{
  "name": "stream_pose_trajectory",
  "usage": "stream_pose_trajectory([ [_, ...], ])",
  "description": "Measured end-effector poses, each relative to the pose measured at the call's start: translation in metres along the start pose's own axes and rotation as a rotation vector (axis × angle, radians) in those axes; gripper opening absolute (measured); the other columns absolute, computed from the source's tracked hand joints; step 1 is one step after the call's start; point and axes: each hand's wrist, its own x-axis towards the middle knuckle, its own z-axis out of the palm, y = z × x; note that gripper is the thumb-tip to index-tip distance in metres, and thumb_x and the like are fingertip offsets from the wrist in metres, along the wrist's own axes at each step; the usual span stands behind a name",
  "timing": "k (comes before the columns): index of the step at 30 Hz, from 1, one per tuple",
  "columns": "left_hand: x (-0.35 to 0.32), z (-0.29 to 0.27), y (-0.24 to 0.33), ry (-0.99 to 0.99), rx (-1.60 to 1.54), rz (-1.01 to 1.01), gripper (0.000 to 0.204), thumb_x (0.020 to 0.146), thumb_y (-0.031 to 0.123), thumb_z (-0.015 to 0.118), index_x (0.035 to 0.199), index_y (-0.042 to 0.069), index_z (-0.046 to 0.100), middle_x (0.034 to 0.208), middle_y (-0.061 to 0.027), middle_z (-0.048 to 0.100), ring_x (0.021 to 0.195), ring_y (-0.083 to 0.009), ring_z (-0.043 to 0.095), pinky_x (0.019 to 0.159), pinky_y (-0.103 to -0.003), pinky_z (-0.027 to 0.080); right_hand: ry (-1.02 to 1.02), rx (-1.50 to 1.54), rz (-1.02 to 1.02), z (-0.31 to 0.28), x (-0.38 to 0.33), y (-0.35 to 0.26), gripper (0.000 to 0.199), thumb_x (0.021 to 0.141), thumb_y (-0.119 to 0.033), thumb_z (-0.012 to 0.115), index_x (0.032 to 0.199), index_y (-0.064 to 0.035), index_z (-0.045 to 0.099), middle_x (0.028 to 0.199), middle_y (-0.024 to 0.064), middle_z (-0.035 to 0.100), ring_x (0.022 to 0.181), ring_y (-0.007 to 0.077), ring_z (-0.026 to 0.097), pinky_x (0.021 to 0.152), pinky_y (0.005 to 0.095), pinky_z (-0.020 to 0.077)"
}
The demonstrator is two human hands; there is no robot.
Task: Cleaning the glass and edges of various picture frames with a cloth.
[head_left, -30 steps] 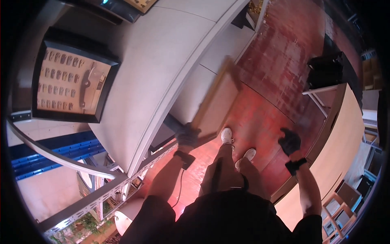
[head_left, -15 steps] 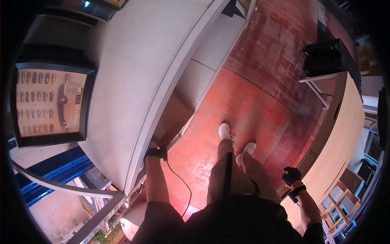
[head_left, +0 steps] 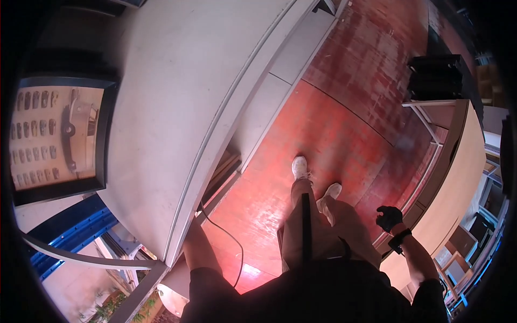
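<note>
My left forearm (head_left: 196, 247) reaches toward the edge of the big white curved tabletop (head_left: 177, 107), and my left hand is hidden beneath that edge. A thin black cable (head_left: 229, 239) runs from under the same edge down toward my body. My right hand (head_left: 389, 218), in a black glove with a wrist strap, hangs at my side with curled fingers and nothing visible in it. It is close to the rim of a light wooden table (head_left: 458, 177) on my right.
A black tray (head_left: 59, 134) with rows of small metal parts lies on the white tabletop at left. My white shoes (head_left: 315, 180) stand on a red floor (head_left: 344, 124). Stacked black boxes (head_left: 436, 75) sit on a white frame at upper right. Blue rails (head_left: 70, 237) run below left.
My gloved left hand, visible in front of the white table's edge a second ago, has gone under it. My right hand has dropped lower beside the wooden table.
</note>
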Motion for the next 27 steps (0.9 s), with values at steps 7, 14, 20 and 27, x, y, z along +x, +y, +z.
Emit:
stream_pose_trajectory([
  [7, 0.003, -0.007, -0.017, 0.012, 0.062, 0.015, 0.042, 0.076, 0.023, 0.07, 0.112, 0.001, 0.066, 0.102, -0.021, 0.07, 0.084, -0.0313, 0.069, 0.079, -0.044, 0.055, -0.075, 0.117, 0.07, -0.006, -0.005, -0.019, 0.036, 0.079, -0.032, 0.068, 0.112, -0.0183, 0.074, 0.101, 0.0104, 0.075, 0.097, 0.031, 0.07, 0.088, 0.0423, 0.056],
  [14, 0.01, 0.008, 0.02, 0.072, 0.149, 0.263, 0.042, 0.078, 0.017, 0.066, 0.116, -0.001, 0.063, 0.104, -0.022, 0.068, 0.084, -0.0315, 0.068, 0.08, -0.044, 0.055, -0.016, 0.259, 0.302, 0.041, -0.039, 0.002, 0.033, 0.083, -0.036, 0.061, 0.111, -0.0238, 0.074, 0.11, 0.0064, 0.075, 0.108, 0.0286, 0.069, 0.097, 0.0409, 0.0531],
  [20, -0.037, 0.054, 0.067, 0.086, 0.103, 0.507, 0.042, 0.08, 0.012, 0.063, 0.12, -0.002, 0.062, 0.105, -0.0229, 0.067, 0.085, -0.0316, 0.067, 0.081, -0.044, 0.055, 0.026, 0.433, 0.648, 0.146, -0.121, 0.005, 0.032, 0.086, -0.039, 0.057, 0.1, -0.0191, 0.077, 0.105, 0.0104, 0.075, 0.101, 0.0321, 0.07, 0.09, 0.0443, 0.0558],
  [27, -0.096, 0.108, 0.126, -0.371, 0.065, 0.724, 0.043, 0.082, 0.006, 0.059, 0.124, -0.003, 0.059, 0.107, -0.024, 0.066, 0.085, -0.0317, 0.066, 0.082, -0.045, 0.055, 0.291, 0.699, 1.025, 0.238, -0.222, -0.067, 0.03, 0.083, -0.038, 0.058, 0.088, -0.0132, 0.074, 0.084, 0.0159, 0.073, 0.084, 0.0376, 0.071, 0.075, 0.049, 0.0562],
])
